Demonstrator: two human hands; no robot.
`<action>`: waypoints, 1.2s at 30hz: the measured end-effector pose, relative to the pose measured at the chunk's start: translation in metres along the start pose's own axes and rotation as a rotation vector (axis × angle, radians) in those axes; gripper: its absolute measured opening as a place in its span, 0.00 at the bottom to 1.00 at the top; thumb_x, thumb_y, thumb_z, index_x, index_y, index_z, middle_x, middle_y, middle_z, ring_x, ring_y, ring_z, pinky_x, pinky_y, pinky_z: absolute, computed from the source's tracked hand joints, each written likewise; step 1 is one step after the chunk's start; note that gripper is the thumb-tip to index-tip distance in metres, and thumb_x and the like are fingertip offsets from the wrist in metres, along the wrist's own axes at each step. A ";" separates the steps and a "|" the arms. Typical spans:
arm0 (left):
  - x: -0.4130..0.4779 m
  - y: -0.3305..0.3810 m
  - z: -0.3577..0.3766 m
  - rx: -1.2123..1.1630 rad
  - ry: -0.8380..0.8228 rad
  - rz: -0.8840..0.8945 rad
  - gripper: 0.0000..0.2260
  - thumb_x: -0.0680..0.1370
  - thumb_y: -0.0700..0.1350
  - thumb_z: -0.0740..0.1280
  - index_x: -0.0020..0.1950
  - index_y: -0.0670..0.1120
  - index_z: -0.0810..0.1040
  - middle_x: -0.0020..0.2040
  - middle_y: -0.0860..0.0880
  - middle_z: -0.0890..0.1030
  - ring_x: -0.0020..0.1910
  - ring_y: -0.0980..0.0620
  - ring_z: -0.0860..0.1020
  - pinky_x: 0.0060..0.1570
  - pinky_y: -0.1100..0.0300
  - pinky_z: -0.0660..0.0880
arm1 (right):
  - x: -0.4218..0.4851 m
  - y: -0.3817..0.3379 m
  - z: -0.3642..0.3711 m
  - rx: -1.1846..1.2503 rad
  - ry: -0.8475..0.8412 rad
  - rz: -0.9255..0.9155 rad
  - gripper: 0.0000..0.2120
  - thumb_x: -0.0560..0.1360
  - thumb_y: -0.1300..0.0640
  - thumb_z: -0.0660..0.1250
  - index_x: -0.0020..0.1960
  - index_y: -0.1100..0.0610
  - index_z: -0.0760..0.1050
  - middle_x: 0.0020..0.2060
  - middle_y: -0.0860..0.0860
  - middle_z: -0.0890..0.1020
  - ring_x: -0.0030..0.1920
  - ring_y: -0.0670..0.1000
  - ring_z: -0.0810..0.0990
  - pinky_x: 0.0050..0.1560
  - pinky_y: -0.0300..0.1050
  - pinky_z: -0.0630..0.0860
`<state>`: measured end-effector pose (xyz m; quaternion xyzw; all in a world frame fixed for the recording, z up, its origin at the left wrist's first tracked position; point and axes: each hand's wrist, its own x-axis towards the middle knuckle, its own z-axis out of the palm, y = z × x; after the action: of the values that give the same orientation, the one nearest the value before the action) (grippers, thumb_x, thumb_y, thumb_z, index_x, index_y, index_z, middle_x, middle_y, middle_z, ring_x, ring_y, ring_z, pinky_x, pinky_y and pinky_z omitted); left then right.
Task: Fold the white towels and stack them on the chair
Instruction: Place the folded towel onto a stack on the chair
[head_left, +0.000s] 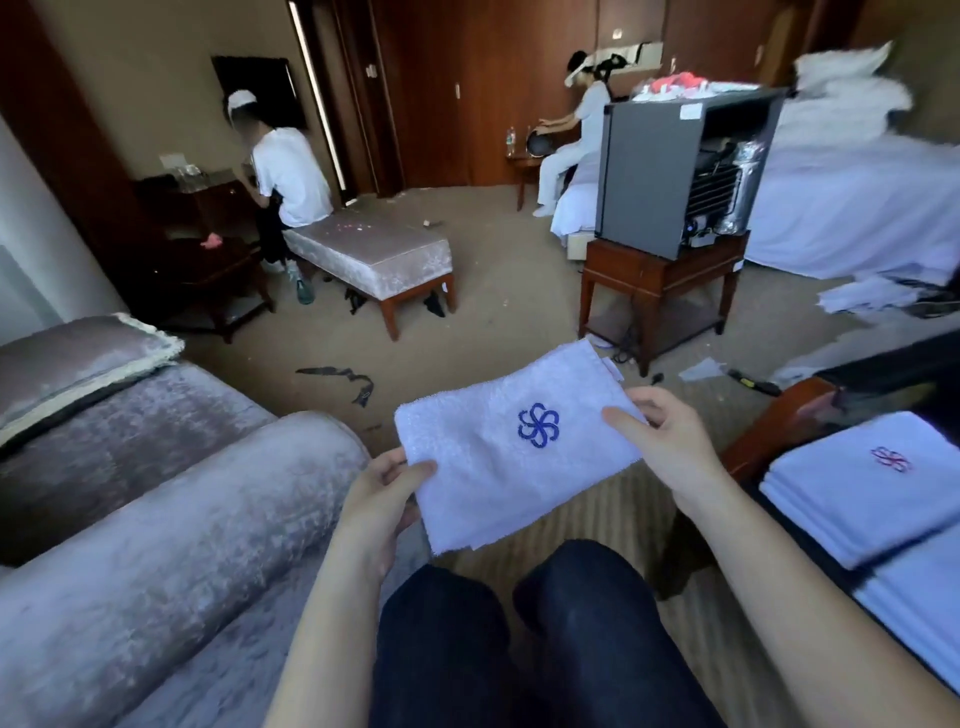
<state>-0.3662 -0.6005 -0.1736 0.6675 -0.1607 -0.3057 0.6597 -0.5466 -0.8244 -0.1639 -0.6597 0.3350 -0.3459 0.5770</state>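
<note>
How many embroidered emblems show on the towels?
2: blue emblem on the towel in the left hand and right hand, red emblem atop the right-side stack. Others may be hidden.

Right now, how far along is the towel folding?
Done: a stack of folded towels lies on the chair at right. In hand: the blue-emblem towel, already folded small, pinched by the left hand and right hand above the knees, not yet on the stack. Left: placing it, plus the loose white cloth beside the bed, which looks unfolded; how many pieces I cannot tell.
</note>
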 end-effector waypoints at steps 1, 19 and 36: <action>0.002 -0.001 0.009 -0.002 -0.022 -0.002 0.13 0.76 0.43 0.70 0.60 0.44 0.78 0.53 0.44 0.84 0.52 0.45 0.83 0.55 0.48 0.79 | -0.003 0.001 -0.010 0.006 0.035 -0.001 0.08 0.73 0.58 0.72 0.52 0.55 0.78 0.44 0.49 0.84 0.43 0.47 0.82 0.43 0.41 0.76; -0.018 -0.024 0.219 0.044 -0.490 -0.065 0.14 0.75 0.41 0.72 0.60 0.46 0.79 0.55 0.52 0.83 0.55 0.51 0.82 0.58 0.49 0.77 | -0.113 0.012 -0.220 0.042 0.401 0.130 0.17 0.72 0.62 0.72 0.59 0.52 0.76 0.52 0.50 0.84 0.52 0.49 0.83 0.54 0.45 0.78; -0.060 -0.087 0.376 0.126 -0.881 -0.210 0.13 0.75 0.35 0.71 0.58 0.43 0.78 0.52 0.49 0.84 0.50 0.52 0.83 0.42 0.60 0.80 | -0.190 0.068 -0.363 -0.112 0.789 0.261 0.18 0.71 0.67 0.71 0.59 0.56 0.75 0.50 0.52 0.84 0.51 0.54 0.83 0.51 0.48 0.79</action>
<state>-0.6615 -0.8504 -0.2258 0.5253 -0.3760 -0.6152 0.4518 -0.9578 -0.8645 -0.2104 -0.4591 0.6295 -0.4770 0.4066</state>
